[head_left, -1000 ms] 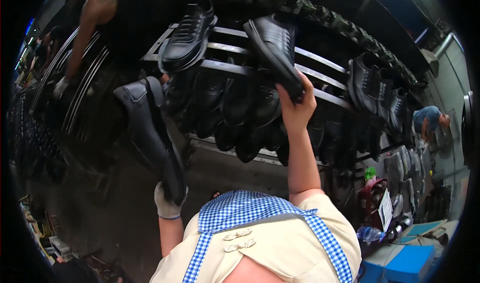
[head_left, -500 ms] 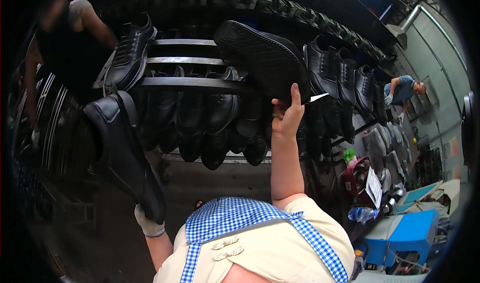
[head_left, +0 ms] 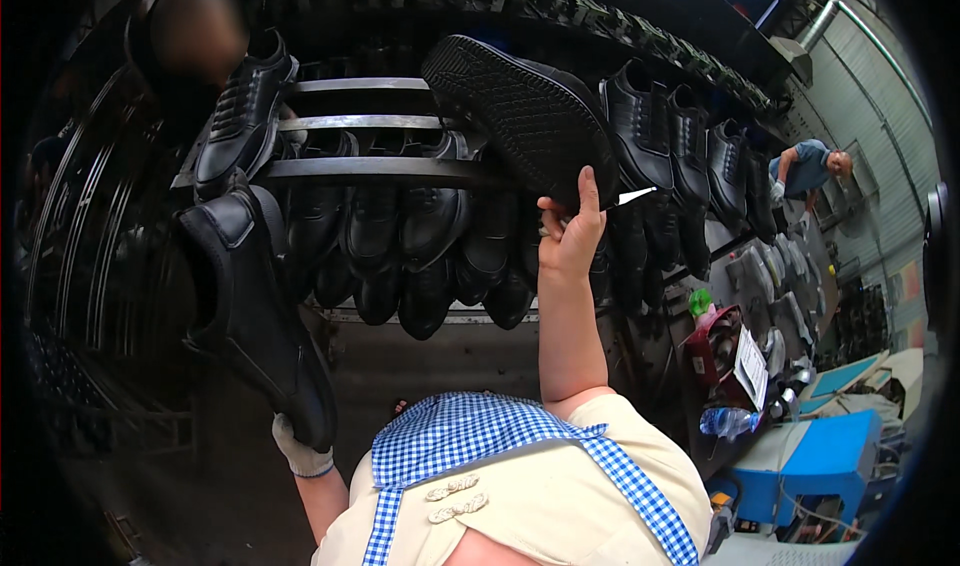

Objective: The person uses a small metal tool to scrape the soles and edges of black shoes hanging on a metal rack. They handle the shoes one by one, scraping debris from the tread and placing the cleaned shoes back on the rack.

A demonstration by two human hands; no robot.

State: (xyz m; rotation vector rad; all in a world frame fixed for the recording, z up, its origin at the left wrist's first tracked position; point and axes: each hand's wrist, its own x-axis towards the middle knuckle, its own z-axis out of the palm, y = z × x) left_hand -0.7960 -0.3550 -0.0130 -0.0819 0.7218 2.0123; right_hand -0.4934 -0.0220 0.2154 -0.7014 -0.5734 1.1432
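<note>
Head view, gloved left hand [head_left: 300, 453] grasps a black shoe [head_left: 262, 316] by its toe [head_left: 315, 418], bare right hand [head_left: 573, 234] grips a second shoe [head_left: 530, 126], treaded sole [head_left: 490, 91] showing, metal rails [head_left: 370, 170] behind.

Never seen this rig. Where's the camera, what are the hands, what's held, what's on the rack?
No machine does the handling: these are a person's own two hands, seen from a wide fisheye camera on the head that looks down, so straight edges bend near the rim. The checked apron at the bottom is the wearer's.

The left hand, in a pale glove, holds a black shoe near its toe, heel upward. The right hand, bare, holds a second black shoe with its patterned sole toward the camera.

Ahead is a metal-barred rack; more black shoes sit on it, with others below. At right, a co-worker in blue stands farther off.
</note>
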